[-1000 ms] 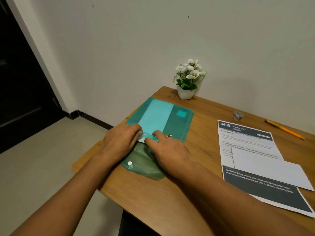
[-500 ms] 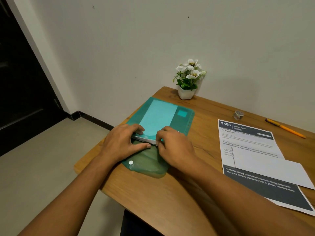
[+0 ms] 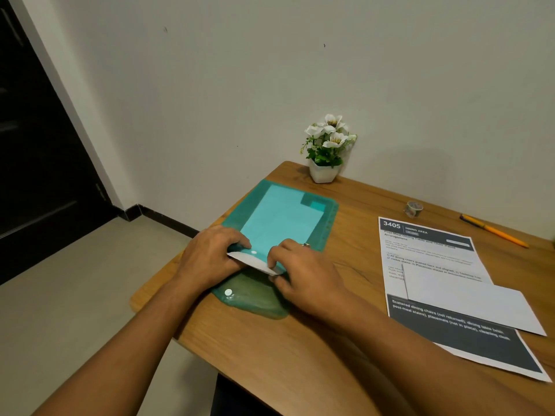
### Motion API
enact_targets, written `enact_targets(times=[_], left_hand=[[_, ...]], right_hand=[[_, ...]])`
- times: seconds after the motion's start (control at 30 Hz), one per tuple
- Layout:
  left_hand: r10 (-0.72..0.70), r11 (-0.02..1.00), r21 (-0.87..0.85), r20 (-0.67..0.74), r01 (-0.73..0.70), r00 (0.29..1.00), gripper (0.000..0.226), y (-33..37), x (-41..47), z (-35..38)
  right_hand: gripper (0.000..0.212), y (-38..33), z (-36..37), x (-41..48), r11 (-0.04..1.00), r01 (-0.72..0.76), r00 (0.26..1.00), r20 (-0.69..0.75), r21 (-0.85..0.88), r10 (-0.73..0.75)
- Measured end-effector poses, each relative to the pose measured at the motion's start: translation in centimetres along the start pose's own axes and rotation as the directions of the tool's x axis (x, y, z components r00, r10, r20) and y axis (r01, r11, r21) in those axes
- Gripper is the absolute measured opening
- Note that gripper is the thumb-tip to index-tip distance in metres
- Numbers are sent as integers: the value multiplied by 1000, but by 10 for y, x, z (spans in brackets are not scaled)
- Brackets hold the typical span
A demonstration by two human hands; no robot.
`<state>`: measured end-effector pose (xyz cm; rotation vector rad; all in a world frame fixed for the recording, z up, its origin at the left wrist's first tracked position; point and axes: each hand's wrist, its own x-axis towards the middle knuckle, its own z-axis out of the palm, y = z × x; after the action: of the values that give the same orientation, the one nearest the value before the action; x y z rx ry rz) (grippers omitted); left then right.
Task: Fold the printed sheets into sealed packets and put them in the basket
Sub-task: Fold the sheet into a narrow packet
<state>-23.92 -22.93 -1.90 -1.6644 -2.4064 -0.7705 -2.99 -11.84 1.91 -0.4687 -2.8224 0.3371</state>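
Both hands — left (image 3: 210,259), right (image 3: 303,274) — pinch what looks like paper (image 3: 255,261) in the green folder (image 3: 312,232).

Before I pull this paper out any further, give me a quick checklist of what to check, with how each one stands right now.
1. Both hands on the sheet: ok. The left hand and right hand pinch the white paper edge at the mouth of the green folder.
2. Folder flap open: ok. The flap with its snap button lies folded toward you.
3. Folder fully on the table: not ok, its left corner reaches the table's edge.
4. Space to fold: ok, bare wood in front of you.
5. Other printed sheet out of the way: ok, off to the right.
6. Basket within reach: cannot tell, none is in view.
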Motion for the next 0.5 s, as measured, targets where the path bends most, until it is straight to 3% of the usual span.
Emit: enact_targets(times=[0.1, 0.2, 0.33, 0.5], left_hand=[[16, 1000, -9, 12, -16, 1000, 27, -1, 0, 0], [8, 999, -48, 21, -7, 1000, 24, 0, 1, 0], [-53, 991, -120, 7, 53, 999, 52, 5, -2, 1], [9, 1000, 30, 52, -11, 999, 49, 7, -1, -5]], right_hand=[[7, -5, -4, 1, 999, 28, 999, -37, 39, -26], [5, -10, -18, -2, 979, 27, 995, -95, 200, -8], [5, -17, -50, -7, 903, 41, 984, -176, 428, 39], [11, -19, -94, -9, 806, 147, 944, -324, 574, 58]])
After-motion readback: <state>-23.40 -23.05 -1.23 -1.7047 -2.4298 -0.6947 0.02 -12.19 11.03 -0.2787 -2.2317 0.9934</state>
